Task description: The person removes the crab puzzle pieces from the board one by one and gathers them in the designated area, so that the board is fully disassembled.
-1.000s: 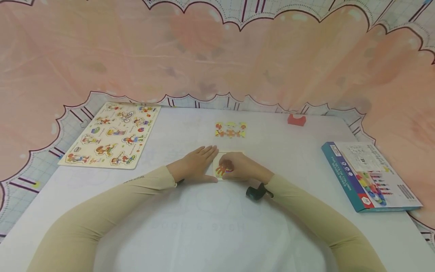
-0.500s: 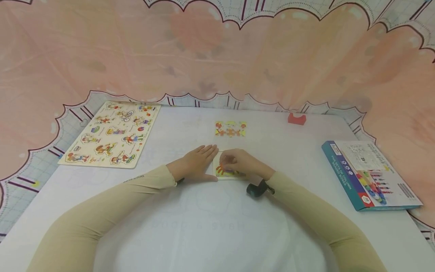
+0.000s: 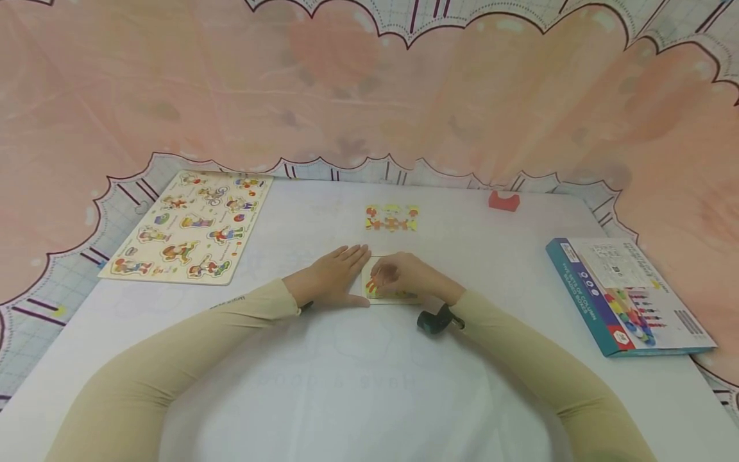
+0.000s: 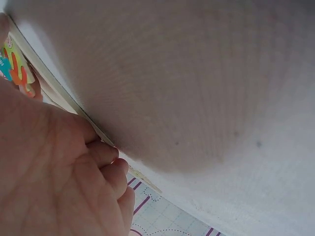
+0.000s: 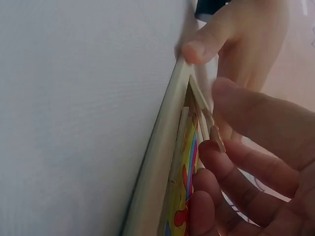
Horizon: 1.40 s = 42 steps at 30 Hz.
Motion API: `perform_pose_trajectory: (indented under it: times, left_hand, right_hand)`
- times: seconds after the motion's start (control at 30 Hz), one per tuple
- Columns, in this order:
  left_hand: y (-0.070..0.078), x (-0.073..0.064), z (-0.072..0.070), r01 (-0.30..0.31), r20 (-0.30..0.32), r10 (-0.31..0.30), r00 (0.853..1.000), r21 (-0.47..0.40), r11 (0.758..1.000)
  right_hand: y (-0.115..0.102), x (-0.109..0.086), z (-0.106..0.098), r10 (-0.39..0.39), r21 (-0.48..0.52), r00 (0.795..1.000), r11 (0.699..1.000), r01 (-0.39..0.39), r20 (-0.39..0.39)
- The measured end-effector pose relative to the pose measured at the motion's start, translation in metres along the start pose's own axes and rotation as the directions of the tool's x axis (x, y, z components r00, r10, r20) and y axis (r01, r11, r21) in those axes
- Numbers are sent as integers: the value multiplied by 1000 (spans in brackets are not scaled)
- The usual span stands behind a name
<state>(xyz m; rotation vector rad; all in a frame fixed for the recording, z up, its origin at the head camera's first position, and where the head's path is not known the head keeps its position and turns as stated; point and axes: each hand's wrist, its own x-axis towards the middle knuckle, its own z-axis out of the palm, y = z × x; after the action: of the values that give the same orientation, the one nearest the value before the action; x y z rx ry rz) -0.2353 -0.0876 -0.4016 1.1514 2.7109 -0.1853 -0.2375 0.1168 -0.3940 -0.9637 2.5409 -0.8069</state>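
Note:
A small wooden jigsaw tray (image 3: pixel 398 303) with a pale rim lies on the white table, brightly printed pieces inside it. At its left side rests my left hand (image 3: pixel 331 279), palm down with straight fingers, touching the edge. My right hand (image 3: pixel 408 277) is bent over the tray and hides much of the picture. In the right wrist view, its thumb and fingers pinch a thin puzzle piece (image 5: pixel 203 101), which is tilted up near the corner of the tray. Other pieces lie flat below it, beside the curled fingers.
Several loose puzzle pieces (image 3: pixel 391 219) lie beyond the tray. A large picture board (image 3: pixel 190 231) is at the left. At the right lies a blue-and-white box (image 3: pixel 629 298), with a red notched block (image 3: pixel 504 201) farther back. A printed curtain (image 3: pixel 346 96) hangs behind the table.
My right hand's fingers have shifted slightly over the tray, changing how much of the printed picture shows. The left hand stays in place at the edge.

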Motion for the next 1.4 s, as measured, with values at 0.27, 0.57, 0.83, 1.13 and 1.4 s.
perform_pose_trajectory:
  times: [0.27,0.57,0.83,1.13,1.4]
  left_hand:
    - [0,1,0,7,13,-6,1000,-4,1000]
    - [1,2,1,7,12,-7,1000,-6,1000]
    - [2,0,0,11,26,-10,1000,-11,1000]
    - [-2,2,2,15,35,-15,999,24,1000]
    - [-2,3,3,13,38,-14,999,20,1000]
  right_hand:
    - [1,1,2,-5,-70,1000,998,7,30]
    - [6,-3,3,-3,-28,999,1000,2,-42]
    - [12,-1,-10,-4,51,993,999,11,-120]
    - [24,22,-31,72,13,977,997,-71,-198]
    - [43,55,-41,139,-11,963,989,-146,-231]
